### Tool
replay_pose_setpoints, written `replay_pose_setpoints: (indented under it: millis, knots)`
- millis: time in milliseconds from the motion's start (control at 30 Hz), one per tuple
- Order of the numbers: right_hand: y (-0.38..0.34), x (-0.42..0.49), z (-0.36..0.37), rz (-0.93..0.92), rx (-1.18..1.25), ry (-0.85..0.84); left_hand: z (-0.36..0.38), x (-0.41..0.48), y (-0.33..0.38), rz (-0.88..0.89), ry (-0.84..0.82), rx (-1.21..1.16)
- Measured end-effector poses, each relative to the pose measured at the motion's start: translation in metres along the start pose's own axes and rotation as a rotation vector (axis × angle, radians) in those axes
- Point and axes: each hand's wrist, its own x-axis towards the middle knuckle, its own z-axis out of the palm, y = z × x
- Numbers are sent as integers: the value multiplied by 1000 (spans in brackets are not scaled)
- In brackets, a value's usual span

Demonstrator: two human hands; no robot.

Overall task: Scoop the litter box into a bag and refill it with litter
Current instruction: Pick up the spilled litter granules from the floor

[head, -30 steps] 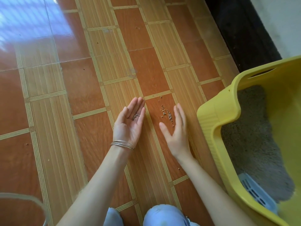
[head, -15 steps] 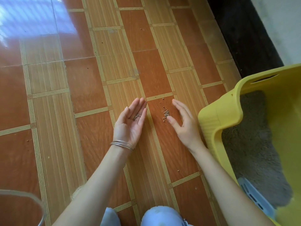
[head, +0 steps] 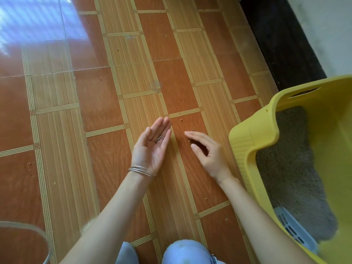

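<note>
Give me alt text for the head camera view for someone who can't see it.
A person crouched over a tiled floor cups a few litter granules in the open left hand while the right hand gathers spilled granules from the floor. At right stands a yellow litter box holding grey litter and a pale scoop.

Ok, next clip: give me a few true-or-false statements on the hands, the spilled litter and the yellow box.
1. The left hand lies palm up with a few litter grains on it. True.
2. The right hand grips the grey scoop. False: the scoop lies inside the litter box.
3. Loose grains lie on the floor by the right hand's fingertips. True.
4. The litter box is empty. False: grey litter is in it.
</note>
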Motion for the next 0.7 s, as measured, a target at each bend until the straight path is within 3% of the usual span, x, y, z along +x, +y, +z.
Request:
replay_pose_setpoints:
  millis: [167, 300, 700]
  knots:
    - [-3, -8, -6, 96, -94, 134, 0, -1, -2, -6, 7, -7]
    - [2, -5, -1, 142, -176, 93, 1, -2, -3, -15, 13, -11]
    - [9, 18, 8, -44, -300, 259, 3, -6, -3, -48, 40, -11]
